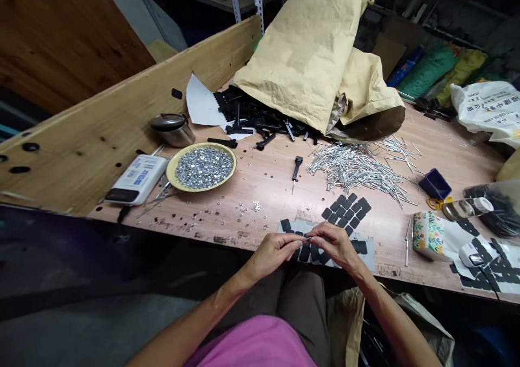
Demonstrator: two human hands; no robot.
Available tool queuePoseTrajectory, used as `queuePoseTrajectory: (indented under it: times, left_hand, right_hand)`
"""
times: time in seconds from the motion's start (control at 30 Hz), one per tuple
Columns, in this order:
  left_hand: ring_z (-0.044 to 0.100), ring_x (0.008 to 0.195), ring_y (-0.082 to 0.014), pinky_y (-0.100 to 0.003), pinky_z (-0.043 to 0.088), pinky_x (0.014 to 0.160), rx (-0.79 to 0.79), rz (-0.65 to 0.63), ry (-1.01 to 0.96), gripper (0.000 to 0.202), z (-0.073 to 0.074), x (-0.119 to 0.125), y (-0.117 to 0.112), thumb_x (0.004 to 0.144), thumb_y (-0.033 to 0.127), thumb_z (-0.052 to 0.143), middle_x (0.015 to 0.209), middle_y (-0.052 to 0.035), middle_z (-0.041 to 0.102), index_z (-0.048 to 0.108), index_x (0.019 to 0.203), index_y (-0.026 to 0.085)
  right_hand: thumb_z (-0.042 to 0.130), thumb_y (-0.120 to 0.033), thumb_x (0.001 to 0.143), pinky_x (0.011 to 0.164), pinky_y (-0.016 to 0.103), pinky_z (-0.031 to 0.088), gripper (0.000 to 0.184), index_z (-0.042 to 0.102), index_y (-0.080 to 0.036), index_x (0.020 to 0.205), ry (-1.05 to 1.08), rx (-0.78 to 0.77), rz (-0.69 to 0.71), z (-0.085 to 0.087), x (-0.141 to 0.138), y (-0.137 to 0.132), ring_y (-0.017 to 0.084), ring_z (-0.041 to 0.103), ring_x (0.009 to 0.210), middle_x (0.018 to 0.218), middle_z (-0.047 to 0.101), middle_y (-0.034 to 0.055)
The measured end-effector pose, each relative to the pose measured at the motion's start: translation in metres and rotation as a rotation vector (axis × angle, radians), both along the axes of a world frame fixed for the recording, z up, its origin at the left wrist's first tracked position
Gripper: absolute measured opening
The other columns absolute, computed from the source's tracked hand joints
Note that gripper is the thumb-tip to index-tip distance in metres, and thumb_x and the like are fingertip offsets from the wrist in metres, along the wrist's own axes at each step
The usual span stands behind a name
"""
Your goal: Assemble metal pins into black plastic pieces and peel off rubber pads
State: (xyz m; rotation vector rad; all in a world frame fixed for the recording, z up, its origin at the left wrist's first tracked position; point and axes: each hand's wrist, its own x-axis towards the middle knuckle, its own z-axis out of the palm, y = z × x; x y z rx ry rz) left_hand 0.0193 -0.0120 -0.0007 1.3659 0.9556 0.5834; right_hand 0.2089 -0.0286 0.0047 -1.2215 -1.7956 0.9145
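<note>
My left hand and my right hand meet at the table's front edge, fingertips pinched together. Between them is a small, thin, dark piece, mostly covered by the fingers; its kind cannot be made out. Under the hands lies a grey sheet with several black rounded pads on it. Just beyond, more black pads are laid out in rows. Farther back, a black-handled tool with a thin metal shaft rests on the wood.
A yellow bowl holds small metal nuts or washers. Behind are a heap of metal rods, black plastic parts and big paper sacks. At left sits a white box-shaped device; at right, a floral box and a jar.
</note>
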Motion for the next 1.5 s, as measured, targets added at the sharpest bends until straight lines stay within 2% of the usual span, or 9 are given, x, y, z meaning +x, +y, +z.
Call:
queuePoseTrajectory:
  times: [0.13, 0.3, 0.47, 0.63, 0.7, 0.87, 1.07, 1.27, 1.5]
  left_hand:
    - [0.057, 0.063, -0.0168, -0.025, 0.043, 0.060, 0.156, 0.026, 0.032, 0.027, -0.004, 0.001, 0.000, 0.076, 0.035, 0.055, 0.070, -0.0050, 0.068, 0.075, 0.085, 0.020]
    - [0.042, 0.042, -0.0105, -0.022, 0.035, 0.046, -0.017, -0.097, 0.021, 0.033, -0.014, 0.001, 0.001, 0.079, 0.036, 0.052, 0.042, 0.0023, 0.049, 0.075, 0.087, 0.014]
    - [0.047, 0.052, -0.0112, -0.022, 0.036, 0.051, 0.041, 0.021, 0.004, 0.029, -0.010, 0.005, 0.000, 0.074, 0.039, 0.058, 0.050, 0.0005, 0.052, 0.074, 0.082, 0.016]
    - [0.020, 0.036, -0.0029, -0.018, 0.015, 0.036, -0.483, -0.195, -0.056, 0.059, -0.010, 0.003, 0.006, 0.064, 0.060, 0.062, 0.046, 0.0080, 0.039, 0.068, 0.096, 0.011]
    - [0.018, 0.035, -0.0022, -0.017, 0.013, 0.035, -0.536, -0.205, -0.058, 0.064, -0.011, 0.002, 0.006, 0.061, 0.062, 0.063, 0.046, 0.0089, 0.039, 0.067, 0.099, 0.010]
    - [0.043, 0.043, -0.0081, -0.020, 0.036, 0.044, -0.047, -0.077, 0.041, 0.037, -0.012, 0.005, -0.004, 0.078, 0.044, 0.053, 0.045, 0.0037, 0.049, 0.073, 0.086, 0.014]
    - [0.066, 0.081, -0.0188, -0.027, 0.051, 0.074, 0.380, 0.054, 0.063, 0.028, -0.019, 0.011, -0.015, 0.081, 0.031, 0.049, 0.092, -0.0053, 0.073, 0.073, 0.093, 0.023]
    - [0.050, 0.048, -0.0122, -0.022, 0.042, 0.050, 0.108, 0.029, 0.056, 0.032, -0.009, 0.016, -0.008, 0.079, 0.038, 0.051, 0.050, 0.0009, 0.057, 0.073, 0.086, 0.016]
    - [0.029, 0.035, -0.0054, -0.018, 0.024, 0.036, -0.206, -0.130, -0.009, 0.041, -0.010, 0.013, -0.003, 0.078, 0.048, 0.051, 0.043, 0.0069, 0.041, 0.070, 0.087, 0.012]
  right_hand:
    - [0.053, -0.039, 0.088, 0.066, 0.027, 0.052, 0.023, 0.070, -0.024, 0.089, -0.048, 0.015, 0.031, -0.005, 0.003, -0.005, 0.016, 0.064, 0.072, 0.078, 0.068, 0.0038]
    - [0.045, -0.034, 0.093, 0.068, 0.027, 0.052, 0.025, 0.068, -0.024, 0.097, -0.159, 0.088, 0.084, -0.009, 0.003, -0.011, 0.017, 0.063, 0.077, 0.084, 0.066, 0.0062]
    - [0.046, -0.027, 0.093, 0.065, 0.025, 0.052, 0.022, 0.066, -0.022, 0.097, -0.195, 0.149, 0.049, -0.008, 0.003, -0.013, 0.016, 0.063, 0.074, 0.081, 0.066, 0.0055]
    - [0.036, -0.020, 0.096, 0.072, 0.028, 0.051, 0.028, 0.061, -0.019, 0.108, -0.347, 0.279, 0.179, 0.004, 0.007, -0.017, 0.016, 0.060, 0.083, 0.093, 0.066, 0.0086]
    - [0.035, -0.018, 0.096, 0.071, 0.028, 0.050, 0.027, 0.059, -0.016, 0.108, -0.425, 0.317, 0.219, 0.006, 0.009, -0.017, 0.016, 0.059, 0.081, 0.090, 0.065, 0.0090]
    - [0.034, -0.025, 0.097, 0.066, 0.027, 0.049, 0.025, 0.057, -0.014, 0.098, -0.478, 0.344, 0.167, -0.004, 0.007, -0.016, 0.016, 0.057, 0.075, 0.083, 0.061, 0.0085]
    - [0.032, -0.030, 0.098, 0.065, 0.025, 0.049, 0.027, 0.056, -0.018, 0.091, -0.288, 0.209, 0.032, -0.018, 0.002, -0.018, 0.014, 0.058, 0.073, 0.080, 0.060, 0.0051]
    - [0.044, -0.039, 0.093, 0.061, 0.023, 0.049, 0.028, 0.063, -0.019, 0.087, -0.127, 0.077, -0.023, -0.014, 0.007, -0.015, 0.013, 0.061, 0.069, 0.076, 0.064, 0.0033]
    - [0.038, -0.033, 0.096, 0.064, 0.023, 0.048, 0.029, 0.063, -0.018, 0.093, -0.255, 0.216, 0.083, -0.009, 0.012, -0.017, 0.013, 0.061, 0.073, 0.080, 0.064, 0.0053]
